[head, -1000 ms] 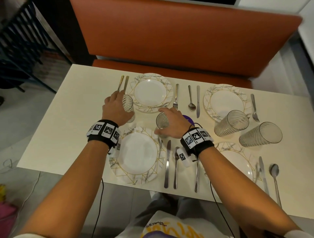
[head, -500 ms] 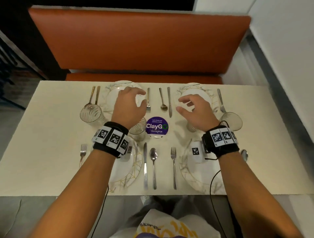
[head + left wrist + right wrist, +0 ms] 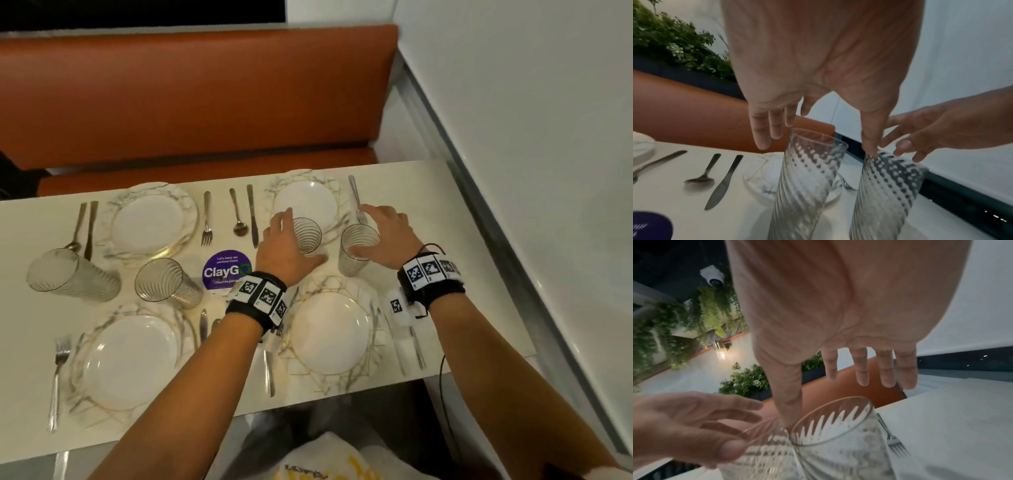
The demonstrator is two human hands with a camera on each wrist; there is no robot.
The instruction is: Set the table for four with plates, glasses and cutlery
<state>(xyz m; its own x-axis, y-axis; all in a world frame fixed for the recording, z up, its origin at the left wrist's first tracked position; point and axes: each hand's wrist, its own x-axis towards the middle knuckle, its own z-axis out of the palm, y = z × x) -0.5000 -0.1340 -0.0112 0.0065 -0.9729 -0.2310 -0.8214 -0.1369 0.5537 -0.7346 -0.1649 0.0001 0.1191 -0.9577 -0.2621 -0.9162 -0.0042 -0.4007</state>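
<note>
Four plates (image 3: 331,333), cutlery (image 3: 206,217) beside each, and four ribbed glasses already laid on the table (image 3: 455,192). Left hand (image 3: 285,245) and right hand (image 3: 387,237) poised over the two right-side glasses (image 3: 307,235), fingers spread and apart, thumbs near the rims, no grip closed. Apparently left only to shift this pair to their settings.

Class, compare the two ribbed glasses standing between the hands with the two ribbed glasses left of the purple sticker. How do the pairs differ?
1. Position: the right pair of glasses stands between the two right-hand plates; the left pair of glasses stands between the two left-hand plates.
2. Attention: the left hand and right hand flank the right pair, fingers spread; no hand is near the left pair.

Shared: all are clear, ribbed, empty and upright.
</note>
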